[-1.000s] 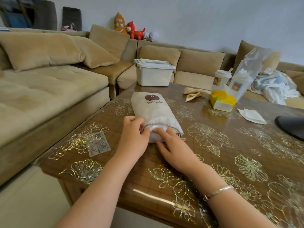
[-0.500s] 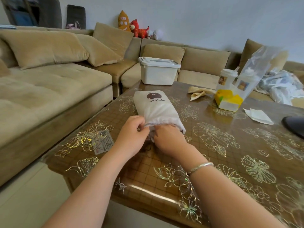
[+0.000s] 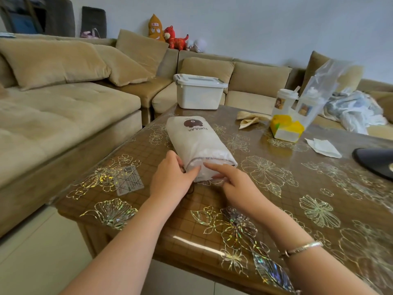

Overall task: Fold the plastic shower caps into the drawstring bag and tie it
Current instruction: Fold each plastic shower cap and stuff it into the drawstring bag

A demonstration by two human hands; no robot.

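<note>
— What do the fingers do now?

— The left hand (image 3: 172, 179) pinches the hem of the drawstring bag (image 3: 198, 145) at its mouth. The right hand (image 3: 236, 186) has the index finger straight and pokes the white shower caps (image 3: 204, 174) into the opening.

— How to do it well?

— I think: keep the mouth wide, push all the plastic behind the hem, then pull the cord.

— And the bag?

— It lies flat on the coffee table (image 3: 276, 199), long axis away from the person, mouth toward them, the POPULAR print at the far end.

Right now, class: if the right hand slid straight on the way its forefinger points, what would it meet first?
The right hand points left across the drawstring bag's open mouth, so it would probably meet the left hand first, though depth is unclear.
</note>
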